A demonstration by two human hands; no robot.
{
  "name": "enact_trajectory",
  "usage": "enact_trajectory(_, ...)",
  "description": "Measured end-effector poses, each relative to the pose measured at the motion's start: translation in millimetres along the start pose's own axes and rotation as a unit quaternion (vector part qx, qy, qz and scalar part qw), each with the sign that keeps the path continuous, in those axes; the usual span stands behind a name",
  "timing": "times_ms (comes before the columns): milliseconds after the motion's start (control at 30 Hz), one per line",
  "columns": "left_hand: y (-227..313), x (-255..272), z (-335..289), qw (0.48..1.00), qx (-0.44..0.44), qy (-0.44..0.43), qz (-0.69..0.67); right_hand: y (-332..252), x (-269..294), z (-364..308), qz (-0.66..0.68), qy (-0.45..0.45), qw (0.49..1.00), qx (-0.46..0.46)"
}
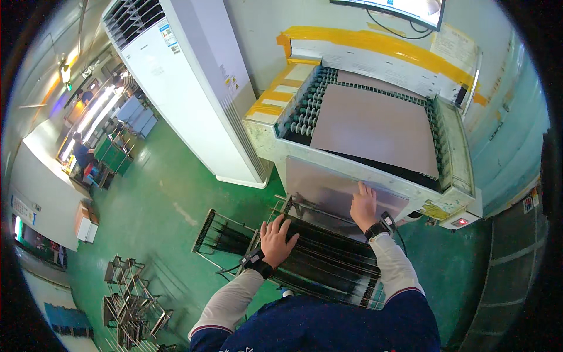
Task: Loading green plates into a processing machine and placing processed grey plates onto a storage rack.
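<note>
A copper-coloured panel stands tilted in front of the machine, its lower part down at the slotted rack. My right hand lies against the face of this panel with its fingers stretched upward. Over the far left part of the rack is my left hand, fingers spread and nothing visible in them; whether it touches the rack I cannot tell. A second copper-coloured panel lies flat on the rollers of the conveyor machine. Dark wristbands with small devices sit on both wrists.
Left of the machine stands a tall white air conditioner. Another slotted rack frame adjoins the near rack on its left. Several metal racks stand on the green floor at lower left. A monitor hangs above; a person sits far left.
</note>
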State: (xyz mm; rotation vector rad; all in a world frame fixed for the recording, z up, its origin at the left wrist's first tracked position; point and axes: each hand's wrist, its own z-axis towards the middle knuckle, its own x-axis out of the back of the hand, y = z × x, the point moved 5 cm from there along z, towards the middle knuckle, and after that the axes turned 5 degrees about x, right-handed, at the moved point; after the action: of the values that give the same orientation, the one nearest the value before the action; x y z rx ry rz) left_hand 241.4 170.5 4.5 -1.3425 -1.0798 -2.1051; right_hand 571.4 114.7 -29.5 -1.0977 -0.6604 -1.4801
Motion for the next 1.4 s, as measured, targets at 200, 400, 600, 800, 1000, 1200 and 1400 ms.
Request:
enact_trajectory(200,0,-1,-1,1.000,0.000,0.001,-0.002,-2,-2,-7,-0.030,-0.030,0.999,0.020)
enact_trajectory(400,-2,-2,-1,1.000,0.006,-0.003,0.002,-8,5,-8,-0.039,-0.042,0.998,0.032)
enact_trajectory(600,-2,-3,-2,1.000,0.004,-0.001,0.001,-11,16,3,-0.011,0.025,0.999,0.026)
enact_trajectory(800,-3,-4,-2,1.000,0.011,-0.002,0.015,-2,-8,16,0.088,0.022,0.996,-0.016)
enact_trajectory(1000,-2,-3,-3,1.000,0.009,0.007,0.003,28,-48,30,0.062,-0.093,0.992,-0.057)
enact_trajectory(1200,-2,-5,0,1.000,0.019,-0.003,0.004,37,-59,33,0.036,-0.103,0.991,-0.074)
enact_trajectory(1400,0,-2,-1,1.000,0.012,0.009,0.006,29,-47,29,0.051,-0.098,0.991,-0.072)
